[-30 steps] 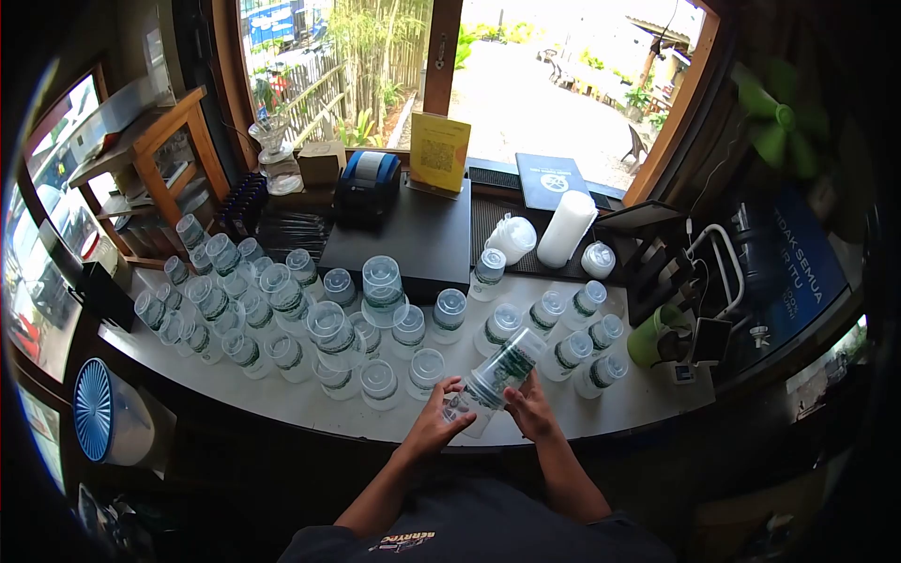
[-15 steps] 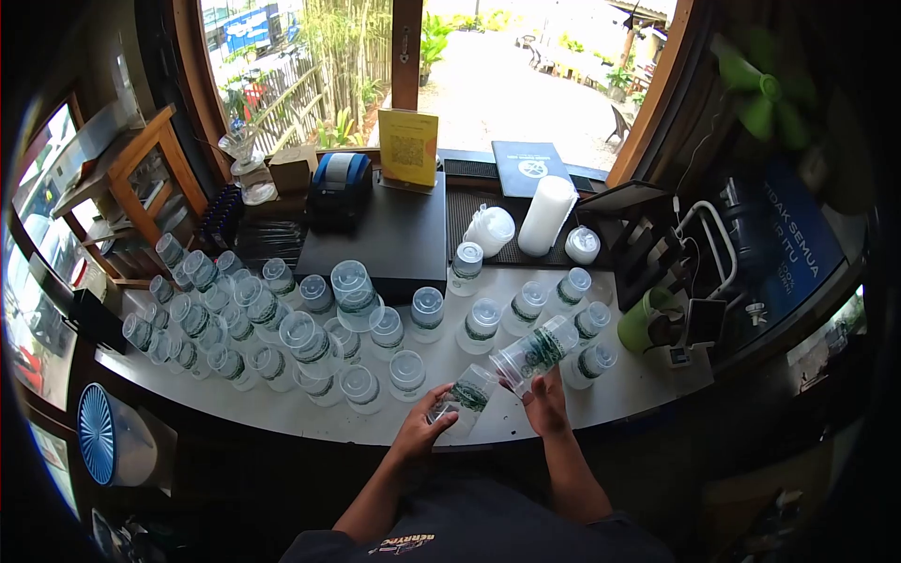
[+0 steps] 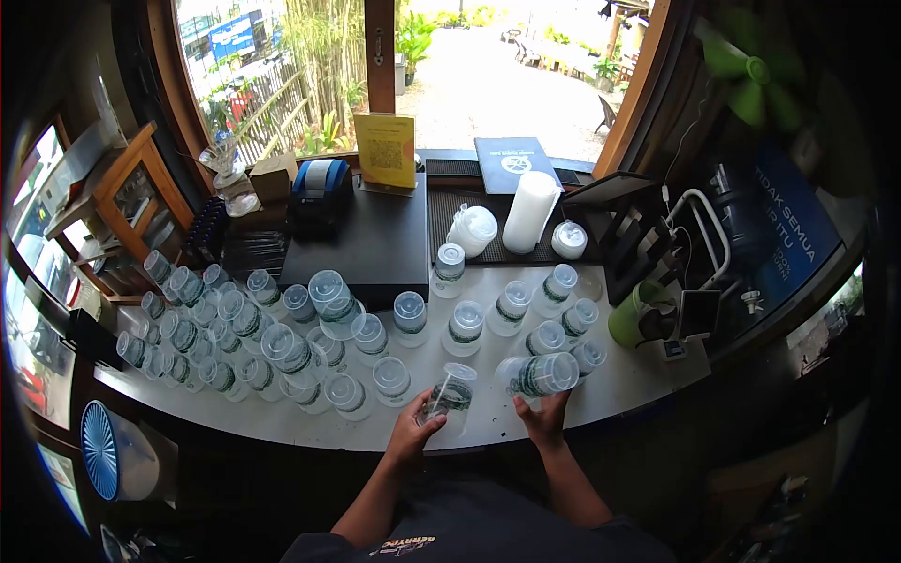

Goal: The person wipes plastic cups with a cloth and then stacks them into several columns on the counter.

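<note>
My left hand (image 3: 413, 427) is closed around a clear plastic cup (image 3: 450, 399) with a green printed band, tilted slightly near the counter's front edge. To its right, my right hand (image 3: 544, 418) grips from below a clear plastic cup (image 3: 540, 374) with the same band. This one lies nearly sideways, and more cup rims show at its left end. Just behind it stands an upside-down cup (image 3: 544, 342). Another inverted cup (image 3: 390, 377) stands left of my left hand.
Many inverted cups (image 3: 286, 349) crowd the left of the counter, some stacked. A black box (image 3: 366, 244) stands behind them with a receipt printer (image 3: 322, 192) and yellow QR sign (image 3: 386, 155). White lids (image 3: 530, 214) stand at the back; a green container (image 3: 636, 314) is at right.
The cups in my right hand have swung from a diagonal to nearly level. My left hand's cup has tipped more upright. A standing cup now shows behind the right-hand cups. The whole view has shifted slightly.
</note>
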Motion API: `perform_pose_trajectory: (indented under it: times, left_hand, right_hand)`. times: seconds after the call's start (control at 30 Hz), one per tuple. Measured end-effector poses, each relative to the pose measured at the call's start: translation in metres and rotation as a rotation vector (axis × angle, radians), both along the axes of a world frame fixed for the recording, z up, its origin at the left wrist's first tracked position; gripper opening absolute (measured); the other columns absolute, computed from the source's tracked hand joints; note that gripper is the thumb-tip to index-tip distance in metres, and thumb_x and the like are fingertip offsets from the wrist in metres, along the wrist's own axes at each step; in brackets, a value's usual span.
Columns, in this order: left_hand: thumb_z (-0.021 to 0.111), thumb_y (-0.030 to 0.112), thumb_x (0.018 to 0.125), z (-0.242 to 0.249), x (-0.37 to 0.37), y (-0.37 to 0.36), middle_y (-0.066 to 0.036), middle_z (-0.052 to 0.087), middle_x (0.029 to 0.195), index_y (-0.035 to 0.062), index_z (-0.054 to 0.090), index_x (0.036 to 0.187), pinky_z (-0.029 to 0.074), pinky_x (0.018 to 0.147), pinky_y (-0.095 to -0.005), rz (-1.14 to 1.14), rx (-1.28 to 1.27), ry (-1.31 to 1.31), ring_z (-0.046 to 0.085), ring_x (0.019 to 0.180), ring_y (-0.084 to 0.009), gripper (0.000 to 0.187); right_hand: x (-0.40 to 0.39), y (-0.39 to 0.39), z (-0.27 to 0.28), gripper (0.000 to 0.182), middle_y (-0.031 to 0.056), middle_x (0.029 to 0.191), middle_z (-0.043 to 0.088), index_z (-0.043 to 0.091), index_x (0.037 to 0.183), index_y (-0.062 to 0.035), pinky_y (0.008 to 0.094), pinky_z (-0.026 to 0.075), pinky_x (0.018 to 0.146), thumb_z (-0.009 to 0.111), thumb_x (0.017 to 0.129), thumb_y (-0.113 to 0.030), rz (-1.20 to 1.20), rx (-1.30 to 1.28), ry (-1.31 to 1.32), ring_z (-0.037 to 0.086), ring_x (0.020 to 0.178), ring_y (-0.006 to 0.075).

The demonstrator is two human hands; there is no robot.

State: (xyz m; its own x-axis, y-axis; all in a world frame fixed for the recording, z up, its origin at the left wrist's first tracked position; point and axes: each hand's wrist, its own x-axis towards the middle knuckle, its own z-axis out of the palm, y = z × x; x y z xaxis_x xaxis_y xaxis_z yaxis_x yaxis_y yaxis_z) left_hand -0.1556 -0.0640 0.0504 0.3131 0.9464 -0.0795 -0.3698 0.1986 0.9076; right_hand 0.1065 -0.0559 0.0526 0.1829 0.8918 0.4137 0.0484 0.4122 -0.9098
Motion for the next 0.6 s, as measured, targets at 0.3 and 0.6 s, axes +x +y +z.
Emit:
perform_pose_trajectory:
  times: [0.3, 0.6]
  left_hand:
    - [0.072, 0.034, 0.094, -0.016, 0.0, 0.001, -0.017, 0.057, 0.133, -0.0026, 0.037, 0.143, 0.049, 0.102, -0.0403, 0.087, 0.026, -0.064, 0.059, 0.123, -0.0263, 0.071]
    - [0.082, 0.021, 0.082, -0.009, 0.005, -0.001, -0.016, 0.052, 0.135, -0.0011, 0.035, 0.143, 0.038, 0.112, -0.0414, 0.2, 0.191, 0.155, 0.051, 0.129, -0.0268, 0.08]
  right_hand:
    - [-0.012, -0.007, -0.023, 0.089, 0.0249, 0.136, 0.046, 0.02, 0.146, 0.0001, 0.0471, 0.039, 0.11, 0.082, 0.085, -0.019, 0.036, -0.176, -0.295, 0.051, 0.129, 0.0374]
    - [-0.033, 0.001, -0.036, 0.091, 0.0209, 0.132, 0.052, 0.034, 0.146, -0.0042, 0.0519, 0.037, 0.109, 0.084, 0.079, -0.041, -0.21, -0.112, -0.854, 0.049, 0.125, 0.0404]
